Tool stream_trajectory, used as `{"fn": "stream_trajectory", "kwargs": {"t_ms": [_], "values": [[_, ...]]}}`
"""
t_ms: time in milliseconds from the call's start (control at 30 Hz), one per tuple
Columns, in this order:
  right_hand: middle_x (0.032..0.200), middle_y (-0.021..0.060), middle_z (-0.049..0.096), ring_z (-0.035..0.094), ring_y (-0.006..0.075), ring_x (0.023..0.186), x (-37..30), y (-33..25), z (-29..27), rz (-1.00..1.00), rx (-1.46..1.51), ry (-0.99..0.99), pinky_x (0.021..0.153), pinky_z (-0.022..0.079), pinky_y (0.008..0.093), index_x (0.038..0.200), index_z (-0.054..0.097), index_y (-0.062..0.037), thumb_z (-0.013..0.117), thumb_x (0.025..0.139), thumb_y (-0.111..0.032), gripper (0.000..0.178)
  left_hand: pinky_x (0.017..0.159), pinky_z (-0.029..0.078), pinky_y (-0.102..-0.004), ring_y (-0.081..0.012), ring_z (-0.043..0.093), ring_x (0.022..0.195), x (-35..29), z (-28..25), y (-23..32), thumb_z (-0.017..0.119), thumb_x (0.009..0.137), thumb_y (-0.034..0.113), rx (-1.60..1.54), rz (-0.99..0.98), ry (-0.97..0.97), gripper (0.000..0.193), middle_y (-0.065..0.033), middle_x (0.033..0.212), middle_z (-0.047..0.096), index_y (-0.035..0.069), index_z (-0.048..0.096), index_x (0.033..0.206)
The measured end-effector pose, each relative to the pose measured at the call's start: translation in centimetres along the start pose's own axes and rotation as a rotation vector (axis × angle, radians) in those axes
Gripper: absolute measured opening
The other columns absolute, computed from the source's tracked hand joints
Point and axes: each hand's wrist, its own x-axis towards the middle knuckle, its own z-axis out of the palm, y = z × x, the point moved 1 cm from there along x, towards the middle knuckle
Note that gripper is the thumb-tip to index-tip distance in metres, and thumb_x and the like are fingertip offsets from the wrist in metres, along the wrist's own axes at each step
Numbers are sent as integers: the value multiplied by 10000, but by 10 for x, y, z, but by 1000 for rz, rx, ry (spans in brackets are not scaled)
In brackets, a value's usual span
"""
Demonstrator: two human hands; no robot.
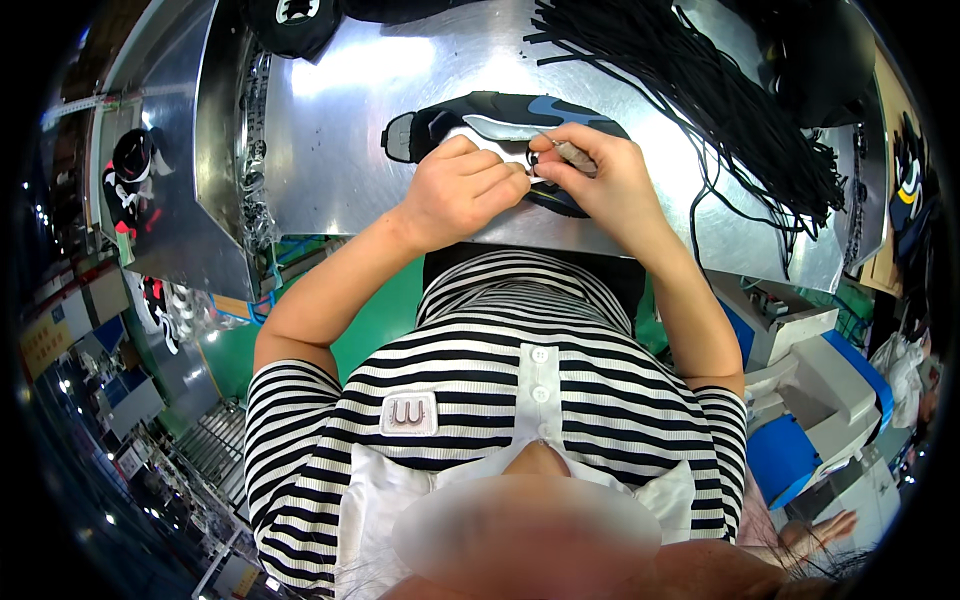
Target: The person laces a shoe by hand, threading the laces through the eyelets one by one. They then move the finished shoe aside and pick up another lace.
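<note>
Shoe upper (510, 105) is set at twelve o'clock on the metal table (330, 180). A grey-handled tool (575, 156) is pinched by the right hand (612, 175); what is gripped by the left hand (465, 195) cannot be told. If control is lost, pale lining (500, 129) could be snagged.

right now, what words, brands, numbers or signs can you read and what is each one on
White patch on the striped shirt: a letter-like mark, not copied out here.
Black item, upper left: a white mark, too small to read.
Yellow sign, far left: too blurred to read.
Dark shoe piece: no lettering I can make out.
</note>
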Motion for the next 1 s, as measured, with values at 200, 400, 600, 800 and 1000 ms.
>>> {"fn": "stream_trajectory", "kwargs": {"t_ms": [200,400,600,800,1000], "values": [[901,18,713,647,70,812,20,-43,-40,-152,326,254,728,507,212,1030,713,-17,685,890,-38,145,611,427,-270,-115,589,652,2,-4,-1,675,750,111,-111,-27,-110,145,24,767,626,94,615,881],[758,130,688,678,269,663,1,-13,-10,-17,-220,-55,632,530,316,981,697,-79,717,846,-129,145,622,435,-268,-116,609,673,4,-3,0,681,748,105,-67,1,-45,128,23,799,655,94,619,859],[846,85,732,693,184,738,-2,-1,-3,71,59,-44,712,545,288,1006,706,-51,737,827,-91,186,629,436,-263,-121,606,673,5,-1,0,687,741,104,-69,40,-5,123,25,800,658,95,620,845],[912,38,716,655,99,848,21,-29,-48,-95,496,303,810,524,245,1009,722,-19,735,825,7,186,640,447,-273,-142,583,644,6,2,-3,681,747,98,-202,6,-42,116,15,746,625,91,623,847],[886,16,696,638,79,823,19,9,-14,248,560,146,764,508,212,944,708,-8,723,858,-29,90,719,525,-354,-296,681,778,11,-14,-2,774,830,195,-294,-402,-229,384,-89,895,680,38,601,1135]]}}
